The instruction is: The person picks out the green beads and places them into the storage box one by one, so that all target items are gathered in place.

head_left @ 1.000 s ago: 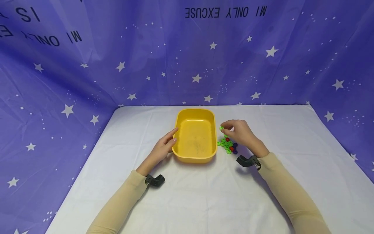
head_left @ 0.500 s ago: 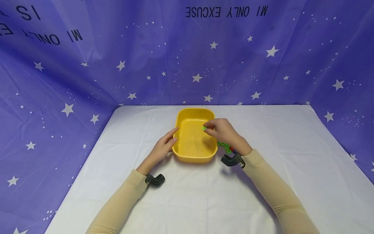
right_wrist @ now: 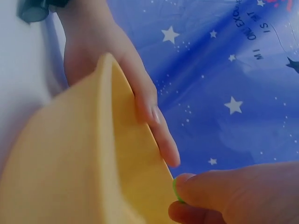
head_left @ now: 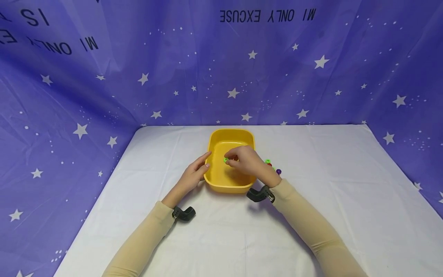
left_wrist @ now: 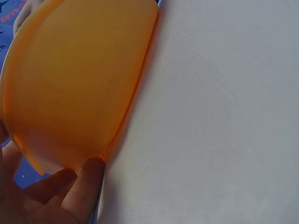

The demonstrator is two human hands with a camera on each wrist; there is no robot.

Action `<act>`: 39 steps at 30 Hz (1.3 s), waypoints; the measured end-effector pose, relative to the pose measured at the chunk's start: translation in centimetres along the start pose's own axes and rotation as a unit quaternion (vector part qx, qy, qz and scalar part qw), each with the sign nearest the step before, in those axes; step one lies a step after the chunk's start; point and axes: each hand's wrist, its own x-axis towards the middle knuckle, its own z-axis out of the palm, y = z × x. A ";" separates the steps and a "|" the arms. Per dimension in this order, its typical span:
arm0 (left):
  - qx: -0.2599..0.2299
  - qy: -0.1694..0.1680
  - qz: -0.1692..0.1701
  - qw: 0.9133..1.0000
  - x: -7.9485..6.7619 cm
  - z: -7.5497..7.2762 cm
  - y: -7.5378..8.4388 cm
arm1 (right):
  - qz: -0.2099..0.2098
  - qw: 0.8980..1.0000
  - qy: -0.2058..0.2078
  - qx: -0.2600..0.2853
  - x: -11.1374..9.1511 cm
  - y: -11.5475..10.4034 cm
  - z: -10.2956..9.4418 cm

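In the head view a yellow plastic tub (head_left: 216, 177) stands on the white cloth. My left hand (head_left: 192, 177) holds its left side, thumb and index finger over the rim and other fingers against the outer wall (left_wrist: 84, 84). My right hand (head_left: 246, 161) hangs over the inside of the tub, pinching a small green bead (head_left: 226, 159) between thumb and fingertips. A bit of red shows under its fingers. The green bead (right_wrist: 177, 190) peeks out between the fingertips in the right wrist view. Right of the tub lie loose beads, green (head_left: 268, 161) and purple (head_left: 278, 171), partly hidden by my right wrist.
A white cloth (head_left: 328, 165) covers the table. Behind and at both sides hangs a purple curtain (head_left: 194, 69) with white stars and lettering. Each wrist wears a black camera mount, the right one (head_left: 257, 194) close to the tub's front right corner.
From beside the tub my right hand has swung left over it, carrying the green bead. Its wrist now covers part of the bead pile. My left hand has stayed put.
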 end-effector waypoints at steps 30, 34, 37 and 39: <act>0.006 0.008 0.003 1.000 0.2 0.1 -0.5 | 0.049 0.991 -0.111 -0.057 0.8 -2.4 4.4; 0.004 0.009 0.002 1.000 0.2 0.1 -0.5 | 0.046 0.991 -0.112 -0.055 0.9 -2.3 4.5; 0.004 0.008 0.003 1.000 0.3 0.1 -0.4 | 0.046 0.991 -0.112 -0.055 0.9 -2.3 4.5; 0.004 0.007 0.004 1.000 0.3 0.0 -0.4 | 0.047 0.991 -0.114 -0.055 0.9 -2.3 4.5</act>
